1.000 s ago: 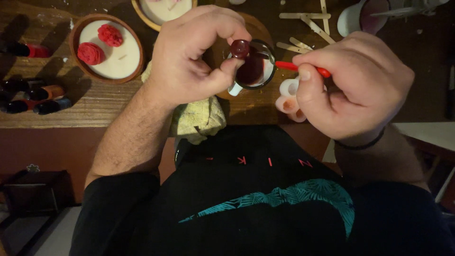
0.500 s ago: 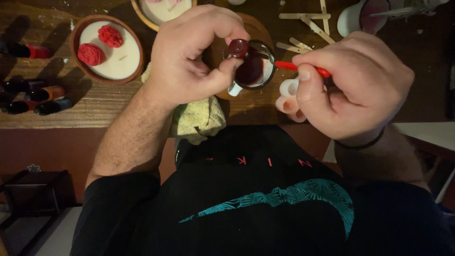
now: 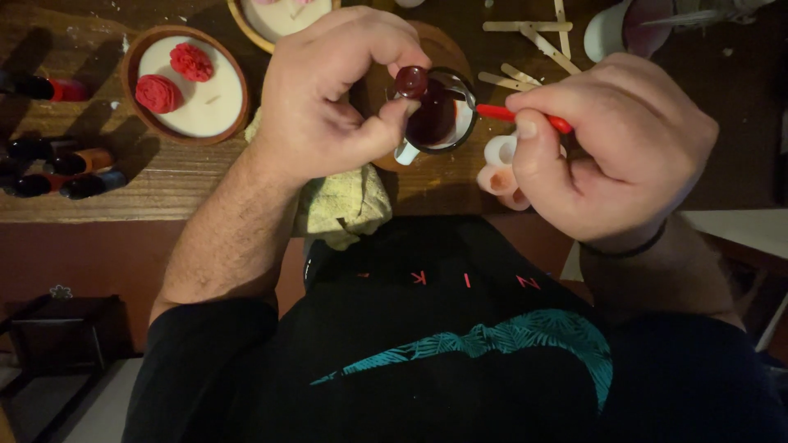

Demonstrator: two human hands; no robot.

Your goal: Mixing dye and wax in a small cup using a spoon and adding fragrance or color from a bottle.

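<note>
Above a small white cup [image 3: 439, 115] of dark red liquid, the left hand [image 3: 328, 90] pinches a small dark red ball [image 3: 410, 81] between thumb and fingertips, the other fingers curled in toward the palm. Just to the right of the cup, the right hand [image 3: 611, 143] is closed around a thin red tool [image 3: 521, 117], thumb pressed along it, and the tool's tip points at the cup's rim (whether it touches the liquid I cannot tell). The cup stands on a round wooden board [image 3: 386, 90] on the wooden table [image 3: 164, 176]. Beside the cup, under the right hand, lies a pale pink mould [image 3: 498, 168]. A yellowish cloth [image 3: 345, 205] hangs over the table's near edge below the left wrist. Further left sits a wooden bowl [image 3: 185, 82] filled with white wax and two red wax flowers [image 3: 174, 75], and small dark bottles [image 3: 57, 168] lie at the far left. Wooden sticks [image 3: 533, 41] are scattered behind the cup.
</note>
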